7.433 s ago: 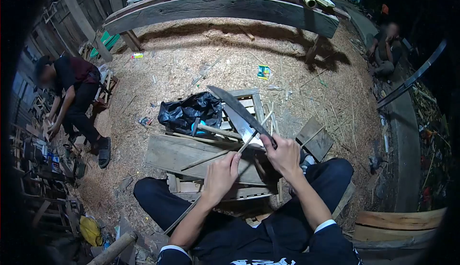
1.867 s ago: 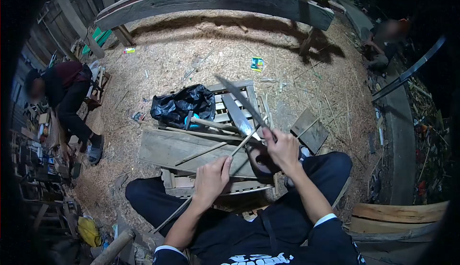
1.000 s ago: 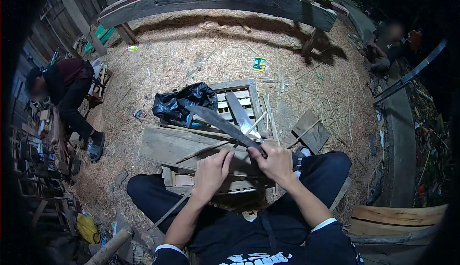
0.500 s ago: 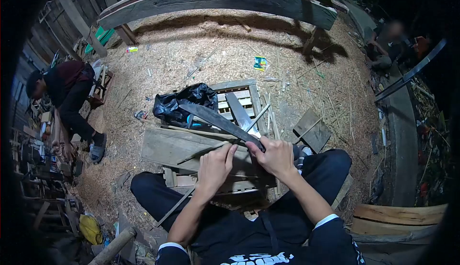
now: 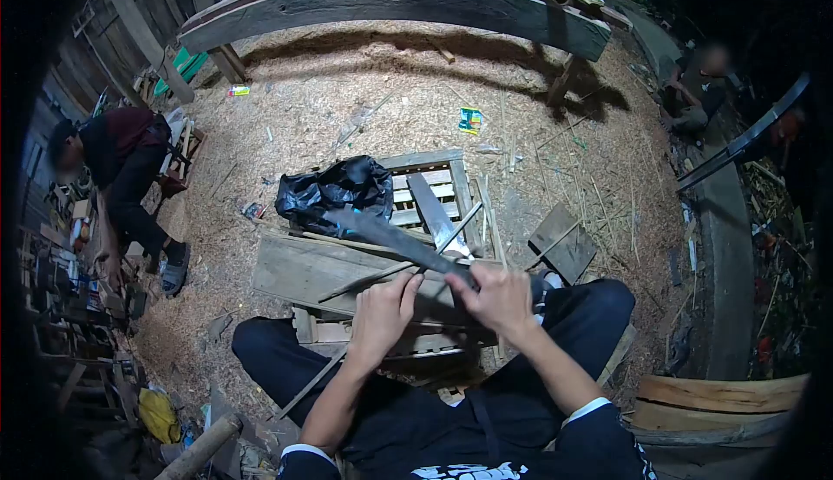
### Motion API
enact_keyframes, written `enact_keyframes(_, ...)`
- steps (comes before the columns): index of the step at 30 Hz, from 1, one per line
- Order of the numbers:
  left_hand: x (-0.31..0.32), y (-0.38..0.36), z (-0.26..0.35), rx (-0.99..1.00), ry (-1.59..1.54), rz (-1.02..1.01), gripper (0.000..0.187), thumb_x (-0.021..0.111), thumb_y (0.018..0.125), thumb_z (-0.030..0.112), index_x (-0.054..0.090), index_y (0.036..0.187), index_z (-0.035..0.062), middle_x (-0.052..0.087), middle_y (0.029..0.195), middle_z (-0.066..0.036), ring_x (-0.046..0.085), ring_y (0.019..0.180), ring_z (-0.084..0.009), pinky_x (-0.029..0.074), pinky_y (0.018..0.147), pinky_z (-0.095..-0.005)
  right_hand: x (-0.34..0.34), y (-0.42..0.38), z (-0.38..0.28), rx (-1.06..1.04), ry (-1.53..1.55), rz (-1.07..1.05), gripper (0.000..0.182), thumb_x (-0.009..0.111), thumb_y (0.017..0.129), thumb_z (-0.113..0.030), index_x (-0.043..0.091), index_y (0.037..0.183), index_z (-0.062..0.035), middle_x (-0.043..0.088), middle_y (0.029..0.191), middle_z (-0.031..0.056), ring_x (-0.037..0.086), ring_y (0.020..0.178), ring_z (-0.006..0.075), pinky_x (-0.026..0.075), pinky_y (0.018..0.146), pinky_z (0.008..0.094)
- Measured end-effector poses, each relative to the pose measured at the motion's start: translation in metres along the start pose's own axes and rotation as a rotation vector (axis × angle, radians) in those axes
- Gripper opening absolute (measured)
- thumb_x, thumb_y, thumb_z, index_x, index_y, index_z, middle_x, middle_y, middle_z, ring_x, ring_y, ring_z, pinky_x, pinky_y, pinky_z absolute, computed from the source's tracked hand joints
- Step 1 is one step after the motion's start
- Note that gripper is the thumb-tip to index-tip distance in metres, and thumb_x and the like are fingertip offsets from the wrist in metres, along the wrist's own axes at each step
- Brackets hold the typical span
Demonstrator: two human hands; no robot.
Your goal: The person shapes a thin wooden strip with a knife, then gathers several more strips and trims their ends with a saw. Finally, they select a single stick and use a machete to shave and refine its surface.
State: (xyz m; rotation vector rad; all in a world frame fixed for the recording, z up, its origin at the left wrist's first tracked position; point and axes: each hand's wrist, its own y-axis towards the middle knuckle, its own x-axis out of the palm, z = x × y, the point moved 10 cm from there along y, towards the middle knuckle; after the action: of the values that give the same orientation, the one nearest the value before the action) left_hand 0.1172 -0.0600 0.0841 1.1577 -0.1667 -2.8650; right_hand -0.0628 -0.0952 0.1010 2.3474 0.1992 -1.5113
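Note:
My right hand (image 5: 501, 296) is wrapped round the near end of a long dark machete (image 5: 390, 235), whose blade points up and left and is slightly blurred. Close to the blade's near end, my left hand (image 5: 382, 308) is closed on a thin wooden strip (image 5: 364, 280). The strip slants down to the left, over a wide wooden board (image 5: 304, 274). Behind the board sits a crumpled black plastic bag (image 5: 334, 189). A saw (image 5: 432, 207) with a broad blade lies on a slatted wooden crate (image 5: 460, 168) beyond my hands.
A long wooden bench (image 5: 390, 13) spans the far side. One person (image 5: 130, 155) bends over at the left, and another person (image 5: 698, 90) sits at the far right. A square board (image 5: 562, 240) lies at the right on shavings-covered ground (image 5: 304, 124). Planks (image 5: 720, 393) lie at the lower right.
The machete's blade has dropped slightly and shifted a little right, and my left hand has moved slightly left and down. The person at the far right has raised their upper body slightly.

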Motion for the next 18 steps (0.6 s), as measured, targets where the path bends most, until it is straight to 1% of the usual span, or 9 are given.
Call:
enact_keyframes(1,-0.001,-0.001,-0.001,-0.008,-0.002,-0.016,0.027,0.057,0.104,0.030,0.070,0.099,0.0072,0.067,0.073,-0.023,0.066,0.069,-0.0446,0.049,0.060,-0.0553,-0.003,0.008,0.006,0.015,-0.012,0.044,0.056,0.062,0.094,-0.058,0.066,0.070,-0.0074,0.063,0.059,0.0193,0.066,0.057,0.0404,0.050,0.053,0.0502)
enact_keyframes(3,0.001,-0.007,0.000,-0.043,0.037,-0.064,0.026,0.057,0.104,0.030,0.070,0.100,0.0071,0.068,0.075,-0.023,0.067,0.071,-0.0446,0.050,0.061,-0.0552,-0.013,0.024,0.029,0.151,-0.063,0.092,0.059,0.055,0.099,-0.056,0.066,0.070,-0.0067,0.063,0.059,0.0215,0.067,0.057,0.0408,0.051,0.052,0.0500)
enact_keyframes(5,0.000,-0.001,0.005,-0.044,0.039,-0.079,0.026,0.058,0.103,0.030,0.070,0.100,0.0072,0.068,0.075,-0.024,0.067,0.072,-0.0447,0.050,0.062,-0.0554,-0.016,0.016,0.024,0.139,-0.056,0.071,0.060,0.056,0.098,-0.058,0.066,0.069,-0.0065,0.062,0.058,0.0221,0.066,0.057,0.0418,0.051,0.053,0.0511)
enact_keyframes(7,-0.004,0.002,0.008,-0.021,-0.003,-0.024,0.026,0.058,0.103,0.031,0.071,0.100,0.0075,0.067,0.073,-0.024,0.067,0.071,-0.0449,0.050,0.062,-0.0556,-0.006,0.000,-0.003,-0.017,0.035,-0.046,0.059,0.057,0.098,-0.057,0.065,0.069,-0.0066,0.062,0.059,0.0222,0.066,0.057,0.0418,0.050,0.054,0.0520)
enact_keyframes(9,-0.003,-0.002,-0.001,-0.007,0.005,0.012,0.027,0.061,0.102,0.028,0.073,0.099,0.0041,0.065,0.070,-0.023,0.066,0.066,-0.0432,0.048,0.059,-0.0501,0.000,0.002,0.003,-0.014,-0.031,-0.013,0.068,0.050,0.098,-0.066,0.068,0.071,-0.0065,0.062,0.056,0.0199,0.067,0.054,0.0389,0.052,0.052,0.0497)
enact_keyframes(12,0.003,-0.009,-0.002,-0.040,0.039,-0.061,0.026,0.061,0.102,0.027,0.073,0.099,0.0044,0.065,0.070,-0.023,0.066,0.065,-0.0423,0.048,0.058,-0.0505,-0.009,0.025,0.042,0.208,0.015,0.047,0.067,0.053,0.097,-0.066,0.068,0.072,-0.0054,0.063,0.059,0.0219,0.067,0.058,0.0411,0.052,0.055,0.0517)
enact_keyframes(13,0.002,-0.005,0.004,-0.019,0.062,-0.059,0.026,0.062,0.102,0.027,0.073,0.099,0.0045,0.065,0.070,-0.023,0.066,0.065,-0.0420,0.048,0.059,-0.0504,-0.012,0.020,0.041,0.207,0.005,0.054,0.067,0.053,0.097,-0.066,0.068,0.072,-0.0054,0.063,0.059,0.0219,0.067,0.058,0.0411,0.052,0.055,0.0517)
enact_keyframes(16,0.000,-0.004,0.001,-0.012,0.043,-0.025,0.026,0.062,0.102,0.027,0.074,0.098,0.0051,0.065,0.069,-0.023,0.066,0.065,-0.0419,0.048,0.059,-0.0502,-0.002,0.001,0.009,-0.016,0.078,-0.006,0.065,0.051,0.099,-0.061,0.069,0.076,-0.0044,0.065,0.064,0.0250,0.069,0.063,0.0419,0.053,0.058,0.0539)
enact_keyframes(18,-0.001,-0.009,-0.002,-0.036,0.089,-0.054,0.024,0.062,0.102,0.027,0.074,0.099,0.0054,0.065,0.069,-0.023,0.066,0.066,-0.0419,0.049,0.058,-0.0497,-0.002,0.012,0.026,0.080,0.043,0.025,0.066,0.050,0.099,-0.062,0.070,0.076,-0.0039,0.065,0.064,0.0253,0.069,0.064,0.0425,0.053,0.059,0.0542)
